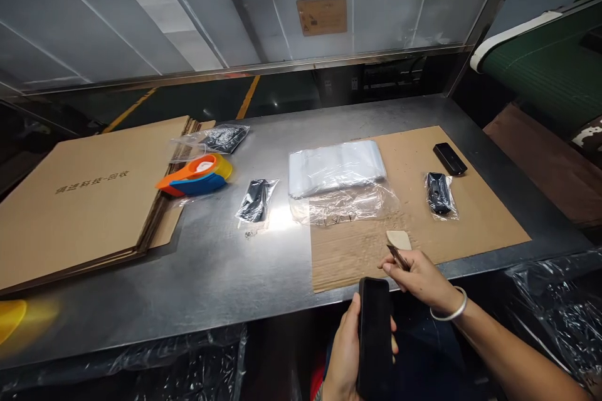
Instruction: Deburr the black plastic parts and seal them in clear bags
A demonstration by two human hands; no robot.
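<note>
Below the table's front edge, my left hand [345,348] is wrapped round a black rectangular plastic housing [375,332], its long hollow face turned up. My right hand [418,276], with a white bangle at the wrist, pinches a small pointed knife [399,257] just above the housing's top end. The knife tip points up and left, apart from the housing. Right behind that hand lies a pale beige pad [399,239] on the cardboard sheet [338,257].
Clear plastic bags [336,169] are stacked mid-table. Right of them lie a bagged black part [439,193] and a bare black housing [450,158]. Leftward are another bagged part [255,200], an orange-blue tape dispenser [195,175], a bagged dark item [226,138] and flat cardboard [89,194].
</note>
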